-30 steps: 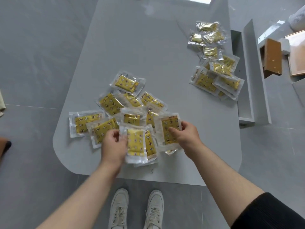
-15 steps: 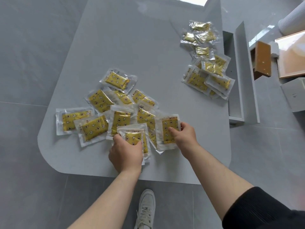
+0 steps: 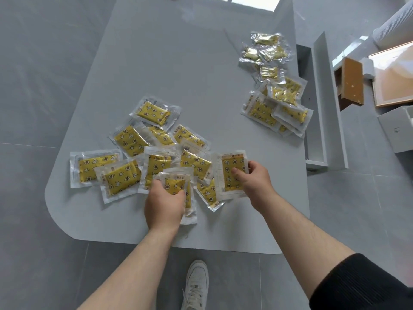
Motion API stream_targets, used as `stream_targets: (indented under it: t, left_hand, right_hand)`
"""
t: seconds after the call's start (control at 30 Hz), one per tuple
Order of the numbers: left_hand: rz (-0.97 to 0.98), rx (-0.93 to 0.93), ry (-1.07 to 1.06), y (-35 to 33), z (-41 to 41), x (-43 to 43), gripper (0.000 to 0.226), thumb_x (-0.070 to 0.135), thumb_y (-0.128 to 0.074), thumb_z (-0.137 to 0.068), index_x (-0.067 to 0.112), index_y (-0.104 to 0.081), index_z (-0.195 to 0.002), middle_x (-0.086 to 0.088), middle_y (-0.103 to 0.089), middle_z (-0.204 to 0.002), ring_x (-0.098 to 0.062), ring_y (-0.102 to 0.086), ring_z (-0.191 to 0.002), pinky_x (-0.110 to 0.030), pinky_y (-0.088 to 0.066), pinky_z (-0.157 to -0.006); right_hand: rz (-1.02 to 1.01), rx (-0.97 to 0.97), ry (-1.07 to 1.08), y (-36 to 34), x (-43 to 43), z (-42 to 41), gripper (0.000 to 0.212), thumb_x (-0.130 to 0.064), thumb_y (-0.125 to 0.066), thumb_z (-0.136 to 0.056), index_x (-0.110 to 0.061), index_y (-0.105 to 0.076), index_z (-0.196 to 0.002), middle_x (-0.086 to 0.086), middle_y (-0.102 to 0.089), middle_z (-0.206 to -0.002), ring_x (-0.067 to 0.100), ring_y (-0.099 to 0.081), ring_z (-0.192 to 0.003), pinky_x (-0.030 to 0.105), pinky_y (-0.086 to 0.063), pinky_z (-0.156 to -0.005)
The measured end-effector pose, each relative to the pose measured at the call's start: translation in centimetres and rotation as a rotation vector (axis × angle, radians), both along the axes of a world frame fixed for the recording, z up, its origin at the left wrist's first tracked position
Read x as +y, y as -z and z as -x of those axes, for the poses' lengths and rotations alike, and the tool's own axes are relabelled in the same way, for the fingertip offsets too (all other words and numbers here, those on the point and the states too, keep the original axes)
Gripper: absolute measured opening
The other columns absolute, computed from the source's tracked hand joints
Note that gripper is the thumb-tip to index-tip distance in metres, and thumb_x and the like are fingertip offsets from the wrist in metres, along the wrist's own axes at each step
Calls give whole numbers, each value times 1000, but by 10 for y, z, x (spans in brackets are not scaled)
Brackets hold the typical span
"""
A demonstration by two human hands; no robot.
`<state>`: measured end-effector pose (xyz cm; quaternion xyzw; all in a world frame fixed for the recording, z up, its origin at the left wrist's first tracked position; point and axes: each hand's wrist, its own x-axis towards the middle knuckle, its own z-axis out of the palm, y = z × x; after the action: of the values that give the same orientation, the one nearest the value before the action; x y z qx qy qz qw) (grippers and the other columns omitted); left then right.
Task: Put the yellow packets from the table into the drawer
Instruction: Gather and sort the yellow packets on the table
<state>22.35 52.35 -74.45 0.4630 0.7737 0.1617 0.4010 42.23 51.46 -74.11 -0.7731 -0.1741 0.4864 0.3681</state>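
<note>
Several yellow packets in clear wrappers lie in a loose pile (image 3: 134,162) at the near left of the grey table (image 3: 178,63). My left hand (image 3: 164,203) grips a small stack of packets (image 3: 176,186) at the table's near edge. My right hand (image 3: 253,182) pinches one packet (image 3: 230,173) with thumb on top, just right of the pile. A second heap of packets (image 3: 276,92) lies at the table's right edge, beside the open grey drawer (image 3: 317,104). The drawer's inside is mostly hidden.
On the floor to the right are a brown box (image 3: 350,83), a framed board (image 3: 393,77), a white box (image 3: 397,130) and a white cylinder (image 3: 395,27). My white shoe (image 3: 196,285) shows below the table's near edge.
My left hand has gone from holding its packets upright to laying them flat on the pile, and now keeps them pressed down. My right hand keeps its packet in about the same spot.
</note>
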Motion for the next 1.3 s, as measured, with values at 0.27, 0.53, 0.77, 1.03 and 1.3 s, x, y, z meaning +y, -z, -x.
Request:
stream_targets:
  t: [0.27, 0.53, 0.77, 1.03, 1.3]
  left_hand:
    - [29, -451, -229, 5, 38, 24, 43, 5, -81, -70, 16, -53, -100, -5, -67, -95, -24, -67, -85, -42, -57, -78]
    - [97, -769, -456, 5, 61, 41, 30, -8, -70, -76, 13, -60, -95, -10, -71, -92, -25, -71, -80, -37, -59, -60]
    - [239, -1109, -543, 2, 78, 47, 33, 2, -65, -73, 18, -67, -102, -10, -74, -93, -29, -72, -86, -62, -54, -68]
    - [116, -779, -404, 4, 86, 56, 28, -8, -64, -81, 17, -58, -93, -11, -71, -92, -25, -71, -79, -42, -58, -67]
    - [-52, -302, -123, 18, 90, 57, 16, 7, -75, -77, 13, -64, -86, -8, -69, -87, -29, -67, -83, -37, -54, -75]
  right_hand:
    - [105, -171, -444, 10, 49, 20, 8, -10, -62, -89, -9, -66, -96, 11, -70, -99, 29, -68, -95, 41, -57, -85]
    - [164, -799, -1012, 16, 78, 59, 29, -42, -59, -89, -19, -58, -107, 4, -50, -118, 27, -45, -111, 41, -38, -97]
    - [173, -639, -920, 17, 73, 70, 28, -32, -60, -88, -22, -56, -114, 3, -43, -110, 25, -48, -100, 37, -45, -88]
    - [82, -745, -864, 15, 64, 71, 9, -25, -56, -84, -18, -53, -80, 0, -52, -84, 24, -52, -81, 30, -37, -68]
    - [-10, -695, -645, 13, 57, 67, 16, -28, -61, -85, -15, -55, -77, 0, -55, -75, 23, -53, -73, 31, -37, -64]
